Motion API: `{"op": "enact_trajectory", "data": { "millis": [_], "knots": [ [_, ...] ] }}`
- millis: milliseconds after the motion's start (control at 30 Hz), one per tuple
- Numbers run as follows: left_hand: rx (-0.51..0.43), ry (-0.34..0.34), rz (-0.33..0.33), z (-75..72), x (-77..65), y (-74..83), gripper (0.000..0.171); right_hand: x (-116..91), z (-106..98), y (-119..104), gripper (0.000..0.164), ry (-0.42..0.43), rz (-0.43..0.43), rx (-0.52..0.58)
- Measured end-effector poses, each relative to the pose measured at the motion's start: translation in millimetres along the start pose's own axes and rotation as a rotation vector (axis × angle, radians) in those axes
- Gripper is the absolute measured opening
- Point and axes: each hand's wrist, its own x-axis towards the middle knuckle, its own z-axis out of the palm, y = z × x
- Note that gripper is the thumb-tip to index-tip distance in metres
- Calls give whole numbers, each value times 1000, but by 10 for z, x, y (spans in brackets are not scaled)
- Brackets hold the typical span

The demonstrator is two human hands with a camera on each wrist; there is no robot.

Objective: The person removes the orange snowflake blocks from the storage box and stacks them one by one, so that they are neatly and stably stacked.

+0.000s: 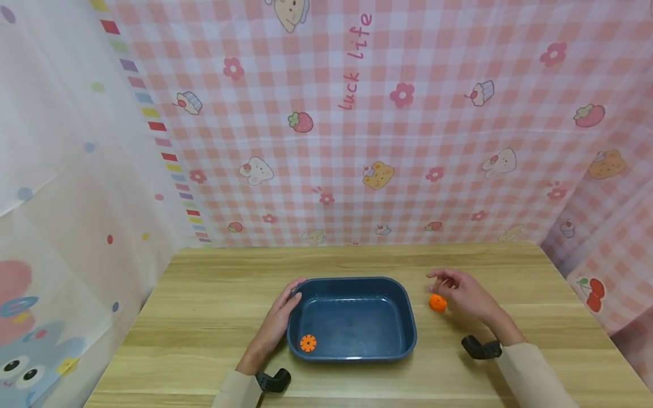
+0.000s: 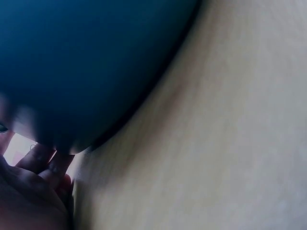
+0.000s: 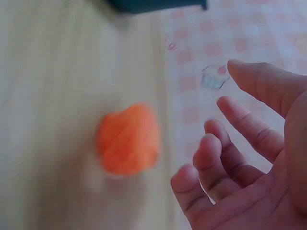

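Note:
A dark blue rectangular basin [image 1: 352, 358] stands on the wooden table. An orange notched disc [image 1: 308, 343] lies flat in its near left corner. My left hand [image 1: 278, 318] holds the basin at its far left corner, thumb over the rim and fingers along the outer wall; the left wrist view shows fingers [image 2: 57, 165] against that wall. Right of the basin is a rounded orange piece [image 1: 437, 302], blurred in the right wrist view. My right hand [image 1: 466, 294] hovers just beside and above it, fingers loosely bent and apart, holding nothing.
The wooden tabletop [image 1: 214, 306] extends on both sides of the basin. A pink checked cloth [image 1: 336, 147] hangs along the table's back edge, with a white patterned cloth [image 1: 76, 187] at the left. Each wrist wears a black camera mount.

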Motion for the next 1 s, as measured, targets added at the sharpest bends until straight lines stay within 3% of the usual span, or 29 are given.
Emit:
{"op": "enact_trajectory", "data": {
  "millis": [167, 433, 833, 1000],
  "knots": [
    [6, -1, -6, -2, -1, -4, 48, 132, 41, -245, 28, -42, -64, -29],
    [10, -2, -1, 6, -15, 7, 47, 321, 268, -638, 22, -140, -155, -39],
    [9, 4, 3, -2, -11, -7, 44, 539, 825, -1121, 24, -379, -257, 7],
    [2, 3, -3, -4, -9, 2, 44, 612, 1073, -1242, 25, -495, -250, 13]
  ]
}}
